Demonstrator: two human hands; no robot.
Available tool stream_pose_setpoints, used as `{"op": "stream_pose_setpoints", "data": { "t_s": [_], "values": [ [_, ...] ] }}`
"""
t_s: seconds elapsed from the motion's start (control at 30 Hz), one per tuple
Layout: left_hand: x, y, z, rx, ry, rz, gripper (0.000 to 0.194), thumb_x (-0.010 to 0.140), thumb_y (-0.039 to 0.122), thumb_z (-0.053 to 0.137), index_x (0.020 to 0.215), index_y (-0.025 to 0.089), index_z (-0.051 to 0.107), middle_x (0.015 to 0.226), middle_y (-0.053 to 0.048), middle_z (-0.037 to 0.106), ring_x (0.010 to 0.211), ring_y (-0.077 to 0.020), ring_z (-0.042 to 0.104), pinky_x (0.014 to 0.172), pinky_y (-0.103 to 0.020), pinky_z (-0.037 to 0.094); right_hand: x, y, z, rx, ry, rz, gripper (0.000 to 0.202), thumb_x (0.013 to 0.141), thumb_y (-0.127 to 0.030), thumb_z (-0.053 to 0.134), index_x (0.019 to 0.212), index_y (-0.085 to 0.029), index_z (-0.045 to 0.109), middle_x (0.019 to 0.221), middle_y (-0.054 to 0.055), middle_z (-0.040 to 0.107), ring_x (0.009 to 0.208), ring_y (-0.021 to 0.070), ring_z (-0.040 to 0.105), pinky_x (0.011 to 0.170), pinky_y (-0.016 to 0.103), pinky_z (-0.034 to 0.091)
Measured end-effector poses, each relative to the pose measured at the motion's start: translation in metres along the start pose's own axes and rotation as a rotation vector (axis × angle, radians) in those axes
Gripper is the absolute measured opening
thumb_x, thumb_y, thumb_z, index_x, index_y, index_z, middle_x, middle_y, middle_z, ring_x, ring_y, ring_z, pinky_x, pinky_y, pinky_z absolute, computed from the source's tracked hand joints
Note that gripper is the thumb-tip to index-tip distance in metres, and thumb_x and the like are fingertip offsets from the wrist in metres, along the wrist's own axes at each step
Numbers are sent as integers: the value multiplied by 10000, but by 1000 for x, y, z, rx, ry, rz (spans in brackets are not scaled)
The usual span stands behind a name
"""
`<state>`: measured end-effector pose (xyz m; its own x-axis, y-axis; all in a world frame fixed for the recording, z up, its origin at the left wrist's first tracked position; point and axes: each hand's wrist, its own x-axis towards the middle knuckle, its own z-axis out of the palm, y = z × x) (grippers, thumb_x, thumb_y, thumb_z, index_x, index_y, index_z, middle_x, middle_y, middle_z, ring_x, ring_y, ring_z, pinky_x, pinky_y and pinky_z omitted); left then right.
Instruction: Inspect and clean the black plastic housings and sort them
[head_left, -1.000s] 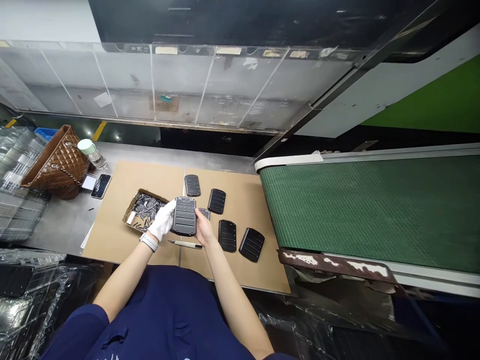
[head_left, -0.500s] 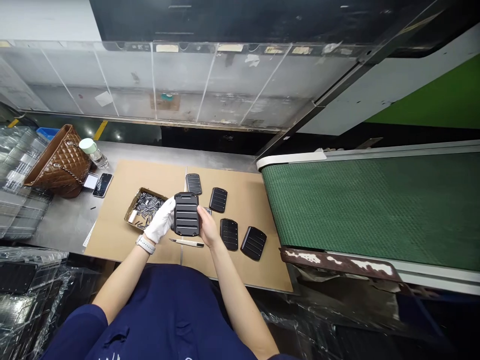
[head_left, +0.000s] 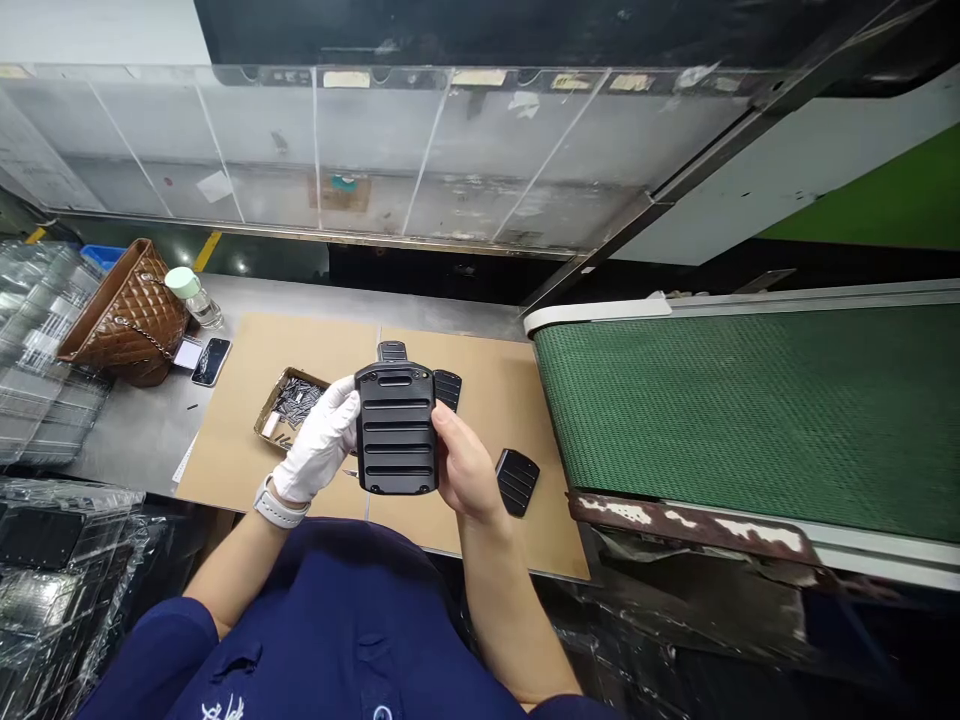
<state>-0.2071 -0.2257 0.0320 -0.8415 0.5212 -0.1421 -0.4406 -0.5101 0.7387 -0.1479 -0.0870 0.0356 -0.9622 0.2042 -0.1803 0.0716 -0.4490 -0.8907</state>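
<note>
A black ribbed panel [head_left: 397, 430] with rounded corners is held up before me, its slotted end away from my body. My left hand [head_left: 321, 440], in a white glove, grips its left edge. Bare fingers of my right hand [head_left: 466, 462] are closed on its right edge. Behind it, more black panels lie on the brown cardboard: one [head_left: 392, 351] at the back, another [head_left: 448, 389] partly covered, and one [head_left: 517, 482] to the right. Left of my gloved hand sits a shallow box [head_left: 273, 400] of small dark pieces. Only the tip of a craft knife [head_left: 350, 472] shows.
A green conveyor belt [head_left: 735, 420] runs along the right side. At the far left of the table stand a brown quilted bag [head_left: 139, 325], a bottle [head_left: 196, 297] and a phone [head_left: 211, 362]. Wrapped stacks [head_left: 45, 590] flank me on the left.
Both hands have raised the black panel closer to the camera and slightly right. It now covers parts of the panels on the cardboard and most of the knife.
</note>
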Motion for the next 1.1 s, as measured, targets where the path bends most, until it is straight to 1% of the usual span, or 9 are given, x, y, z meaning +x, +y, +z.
{"op": "stream_pose_setpoints", "data": {
  "t_s": [0.17, 0.3, 0.43, 0.53, 0.6, 0.7, 0.83, 0.97, 1.1],
  "values": [
    [0, -1, -1, 7, 16, -11, 355, 792, 385, 689, 1097, 205, 664, 1116, -59, 701, 1163, -247, 586, 1029, -379, 437, 0, 3, -1, -70, 5, -3, 430, 763, -621, 597, 987, -263, 684, 1060, 24, 715, 1163, 277, 577, 952, 438, 519],
    [1, -4, -6, 16, 7, -24, 355, 813, 375, 665, 1126, 207, 650, 1121, -59, 695, 1087, -235, 628, 954, -358, 490, 3, 9, -2, -57, 27, 15, 413, 765, -598, 609, 983, -257, 692, 1063, 23, 717, 1149, 270, 587, 959, 423, 512],
    [1, -10, -14, 36, 27, -44, 299, 845, 344, 629, 1107, 201, 638, 1038, -48, 702, 840, -163, 680, 724, -266, 546, 9, 17, -7, -23, 49, 96, 389, 743, -566, 645, 924, -229, 711, 1020, 30, 731, 1124, 275, 602, 966, 424, 503],
    [-6, -11, -14, 33, 31, -97, 222, 839, 339, 638, 997, 184, 636, 837, -5, 685, 563, -76, 600, 488, -180, 477, 14, 18, -11, -26, 49, 147, 365, 726, -517, 667, 925, -215, 720, 1032, 32, 732, 1134, 272, 595, 992, 423, 480],
    [-15, -9, -11, 39, 22, -157, 251, 828, 358, 649, 1005, 184, 610, 778, 15, 654, 493, -58, 545, 428, -171, 451, 16, 15, -14, -47, 2, 166, 346, 724, -471, 671, 961, -224, 724, 1076, 24, 723, 1158, 257, 581, 1019, 412, 459],
    [-32, -4, -4, 57, 52, -220, 398, 780, 382, 697, 1097, 196, 544, 804, 16, 642, 519, -75, 564, 441, -196, 489, 16, 9, -15, -62, -125, 219, 315, 721, -430, 661, 969, -250, 734, 1128, 11, 707, 1160, 239, 582, 1041, 398, 442],
    [-52, 5, 4, 98, 108, -242, 471, 705, 404, 765, 1051, 196, 523, 748, 35, 632, 479, -74, 569, 437, -192, 480, 12, -3, -11, -73, -256, 283, 296, 721, -397, 652, 967, -259, 744, 1141, 2, 703, 1131, 235, 606, 1074, 400, 406],
    [-66, 13, 5, 198, 41, -210, 422, 725, 448, 736, 990, 179, 549, 603, 39, 630, 391, -83, 548, 457, -210, 467, 6, -18, -5, -130, -343, 262, 309, 748, -340, 640, 1024, -238, 734, 1212, 8, 670, 1225, 237, 540, 1141, 394, 300],
    [-77, 17, 5, 240, -29, -199, 348, 777, 442, 685, 978, 183, 569, 462, 58, 574, 391, -113, 560, 471, -221, 450, -1, -30, 1, -132, -385, 245, 339, 789, -317, 607, 1103, -231, 706, 1256, 13, 644, 1316, 236, 445, 1162, 386, 242]
  ]
}}
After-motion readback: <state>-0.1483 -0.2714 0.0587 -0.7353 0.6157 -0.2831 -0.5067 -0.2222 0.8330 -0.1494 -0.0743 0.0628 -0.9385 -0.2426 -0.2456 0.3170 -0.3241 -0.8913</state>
